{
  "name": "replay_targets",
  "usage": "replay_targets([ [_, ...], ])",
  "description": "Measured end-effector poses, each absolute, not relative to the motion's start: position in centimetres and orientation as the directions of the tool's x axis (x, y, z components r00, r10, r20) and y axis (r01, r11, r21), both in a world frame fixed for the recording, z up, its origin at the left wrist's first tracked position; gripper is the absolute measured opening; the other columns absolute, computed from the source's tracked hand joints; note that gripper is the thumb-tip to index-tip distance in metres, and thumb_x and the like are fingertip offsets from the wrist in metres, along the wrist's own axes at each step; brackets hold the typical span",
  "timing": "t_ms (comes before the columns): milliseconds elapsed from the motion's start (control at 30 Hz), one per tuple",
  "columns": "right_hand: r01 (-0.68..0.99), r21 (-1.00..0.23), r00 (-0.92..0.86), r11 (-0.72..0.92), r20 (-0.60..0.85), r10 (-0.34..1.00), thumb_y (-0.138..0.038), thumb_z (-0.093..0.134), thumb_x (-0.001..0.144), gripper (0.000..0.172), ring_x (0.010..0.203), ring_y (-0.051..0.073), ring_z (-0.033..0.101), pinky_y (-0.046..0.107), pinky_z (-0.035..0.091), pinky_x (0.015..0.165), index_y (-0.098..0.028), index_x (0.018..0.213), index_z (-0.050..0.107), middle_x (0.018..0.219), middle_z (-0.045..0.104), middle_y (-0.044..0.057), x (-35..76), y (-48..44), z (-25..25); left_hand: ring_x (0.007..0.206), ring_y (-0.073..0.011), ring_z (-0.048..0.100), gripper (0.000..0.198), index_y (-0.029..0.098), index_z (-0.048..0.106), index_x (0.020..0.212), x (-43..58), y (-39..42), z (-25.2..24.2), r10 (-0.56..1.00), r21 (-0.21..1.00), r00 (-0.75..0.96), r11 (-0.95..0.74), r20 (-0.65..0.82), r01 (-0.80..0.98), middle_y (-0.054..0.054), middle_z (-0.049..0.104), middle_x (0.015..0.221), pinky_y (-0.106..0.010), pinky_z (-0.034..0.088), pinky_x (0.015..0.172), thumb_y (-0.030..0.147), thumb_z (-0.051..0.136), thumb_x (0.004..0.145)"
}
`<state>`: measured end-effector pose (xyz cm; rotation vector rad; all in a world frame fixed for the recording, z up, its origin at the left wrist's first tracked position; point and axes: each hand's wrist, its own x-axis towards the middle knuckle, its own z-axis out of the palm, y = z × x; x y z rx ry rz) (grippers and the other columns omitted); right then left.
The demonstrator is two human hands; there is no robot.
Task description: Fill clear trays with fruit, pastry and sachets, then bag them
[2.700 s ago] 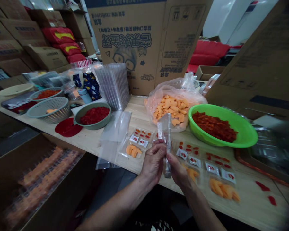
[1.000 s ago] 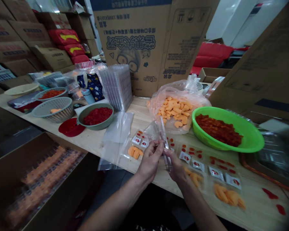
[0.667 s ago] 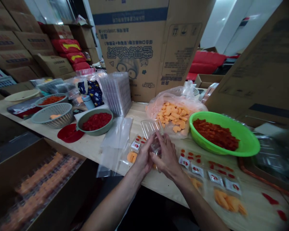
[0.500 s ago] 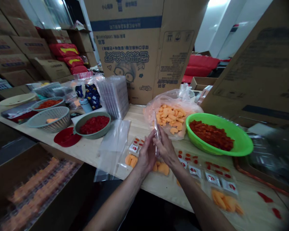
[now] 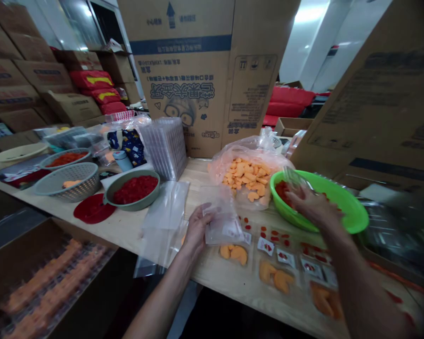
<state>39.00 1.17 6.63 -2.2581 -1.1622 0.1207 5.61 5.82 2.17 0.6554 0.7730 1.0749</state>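
Observation:
My left hand (image 5: 197,228) grips the edge of a clear plastic tray (image 5: 224,219), which is tilted above the table. Over the green basin (image 5: 351,219) of red pieces, my right hand (image 5: 309,202) is closed on another clear plastic piece (image 5: 294,178), blurred by motion. Below the hands lie filled clear trays (image 5: 273,252) holding orange pieces (image 5: 238,254), small white packets (image 5: 265,246) and red bits (image 5: 274,235). Behind my left hand's tray, an open clear bag (image 5: 219,162) spills orange pieces (image 5: 249,176).
A grey-green bowl of red pieces (image 5: 136,190), a red dish (image 5: 93,209) and a grey colander (image 5: 70,181) stand left. Stacked clear trays (image 5: 166,148) rise before a large carton (image 5: 198,84). An open box (image 5: 56,287) with packed trays sits below the table edge at left.
My hands were together around an upright clear plastic piece; they are now apart. The right has moved right over the green basin with clear plastic, and the left holds a tray turned flatter.

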Motion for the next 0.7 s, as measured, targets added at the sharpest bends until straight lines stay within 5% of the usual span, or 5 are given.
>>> replay_targets([
  [100, 0.606, -0.375, 0.736, -0.701, -0.07, 0.674, -0.071, 0.066, 0.077, 0.076, 0.14, 0.056, 0.028, 0.072, 0.019, 0.104, -0.012, 0.125, 0.071, 0.145, 0.044, 0.033, 42.0, -0.5, 6.1, 0.082, -0.0227, 0.072, 0.049, 0.019, 0.059, 0.107, 5.6, 5.0, 3.4, 0.947, 0.815, 0.285, 0.28, -0.147, -0.507, -0.01, 0.075, 0.102, -0.032, 0.054, 0.074, 0.038, 0.084, 0.069],
  [200, 0.76, -0.581, 0.48, -0.292, 0.198, 0.855, -0.065, 0.051, 0.09, 0.067, 0.147, 0.045, 0.022, 0.069, 0.013, 0.114, -0.02, 0.14, 0.059, 0.154, 0.039, 0.022, 36.3, -1.6, 5.0, 0.09, -0.0221, 0.071, 0.044, 0.019, 0.063, 0.105, 8.0, 3.0, 4.1, 0.967, 0.853, 0.244, 0.187, -0.073, -0.488, -0.009, 0.074, 0.103, -0.03, 0.054, 0.078, 0.05, 0.077, 0.078],
  [300, 0.596, -0.786, 0.153, 0.168, 0.316, 0.936, -0.063, 0.033, 0.098, 0.071, 0.153, 0.029, 0.012, 0.056, 0.014, 0.123, -0.027, 0.159, 0.025, 0.165, 0.019, 0.008, 27.6, -2.1, 3.6, 0.102, -0.0224, 0.068, 0.041, 0.018, 0.065, 0.108, 11.2, 0.3, 4.5, 0.944, 0.811, 0.329, 0.206, -0.018, -0.547, -0.008, 0.072, 0.111, -0.031, 0.053, 0.087, 0.05, 0.073, 0.083],
  [433, 0.488, -0.856, 0.218, 0.171, 0.31, 0.926, -0.059, 0.032, 0.1, 0.072, 0.154, 0.025, -0.006, 0.056, 0.006, 0.124, -0.03, 0.161, 0.009, 0.168, 0.0, 0.0, 21.3, -2.8, 2.0, 0.116, -0.0223, 0.063, 0.041, 0.02, 0.064, 0.117, 13.1, -2.0, 5.2, 0.922, 0.588, 0.387, 0.316, -0.005, -0.745, -0.008, 0.067, 0.125, -0.034, 0.046, 0.103, 0.043, 0.074, 0.084],
  [700, 0.398, -0.885, 0.082, 0.243, 0.298, 0.951, -0.053, 0.047, 0.096, 0.082, 0.154, 0.023, -0.002, 0.052, 0.005, 0.126, -0.029, 0.161, 0.003, 0.168, 0.001, -0.001, 20.4, -4.4, 3.1, 0.099, -0.0174, 0.067, 0.041, 0.019, 0.068, 0.107, 11.4, -1.3, 6.7, 0.912, 0.446, 0.384, 0.406, -0.143, -0.798, -0.002, 0.071, 0.103, -0.028, 0.048, 0.095, 0.044, 0.08, 0.077],
])
